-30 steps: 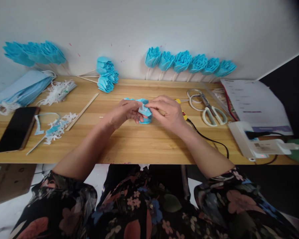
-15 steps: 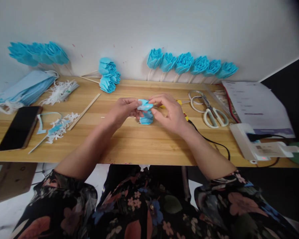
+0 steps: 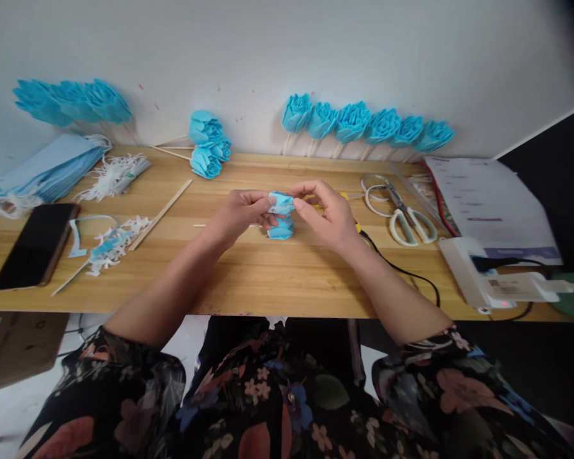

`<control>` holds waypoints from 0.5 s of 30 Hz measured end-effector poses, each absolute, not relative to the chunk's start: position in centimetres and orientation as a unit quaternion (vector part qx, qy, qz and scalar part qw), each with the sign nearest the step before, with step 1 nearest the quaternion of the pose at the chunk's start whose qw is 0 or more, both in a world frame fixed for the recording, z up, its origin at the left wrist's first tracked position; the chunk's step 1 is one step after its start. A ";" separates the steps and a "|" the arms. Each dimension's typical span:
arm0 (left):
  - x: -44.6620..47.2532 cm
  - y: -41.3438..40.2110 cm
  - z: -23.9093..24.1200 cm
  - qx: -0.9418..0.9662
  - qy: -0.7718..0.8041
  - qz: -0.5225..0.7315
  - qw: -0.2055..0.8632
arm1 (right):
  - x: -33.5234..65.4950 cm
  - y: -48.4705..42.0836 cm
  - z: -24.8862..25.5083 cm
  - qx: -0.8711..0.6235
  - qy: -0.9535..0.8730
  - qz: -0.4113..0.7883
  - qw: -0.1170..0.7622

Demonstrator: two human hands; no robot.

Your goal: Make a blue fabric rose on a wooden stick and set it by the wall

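Note:
Between thumb and fingers, my left hand [image 3: 243, 213] pinches a small light-blue petal [image 3: 281, 203], which looks like soft fabric. My right hand [image 3: 328, 213] closes its thumb and forefinger at the petal's right edge. Just under the petal is a blue artificial flower head [image 3: 280, 228], partly hidden by it and by my left fingers. A thin pale stick [image 3: 199, 225] pokes out on the left of my left hand, in line with that flower head; my hand covers the stretch between them.
Finished blue flowers [image 3: 354, 121] lean on the wall, and several more [image 3: 206, 143] lie on the table. Scissors [image 3: 406, 213], a power strip [image 3: 463, 271] and a black cable [image 3: 402, 271] are right. Face masks [image 3: 52, 169], sticks [image 3: 161, 213] and a phone [image 3: 36, 245] are left.
The petal has shifted slightly right and its face has turned or spread. My right fingers have drawn back a little to its right edge.

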State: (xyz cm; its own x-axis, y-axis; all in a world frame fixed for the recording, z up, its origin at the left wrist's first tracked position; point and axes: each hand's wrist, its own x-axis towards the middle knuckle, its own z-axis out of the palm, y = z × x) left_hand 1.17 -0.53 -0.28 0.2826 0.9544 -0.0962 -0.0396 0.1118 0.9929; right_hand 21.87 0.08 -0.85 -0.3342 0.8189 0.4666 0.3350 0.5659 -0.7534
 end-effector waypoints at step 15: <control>1.2 -0.7 0.0 0.582 0.441 0.364 0.578 | 21.6 0.8 -1.3 -0.369 -0.712 0.432 0.413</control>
State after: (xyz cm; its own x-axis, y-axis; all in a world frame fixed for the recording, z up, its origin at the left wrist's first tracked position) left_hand 1.24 -0.67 -0.02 0.3461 0.9342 -0.0862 0.0932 0.0572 0.9940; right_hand 21.55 0.81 -1.34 -0.3876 0.8817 0.2690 0.1687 0.3547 -0.9196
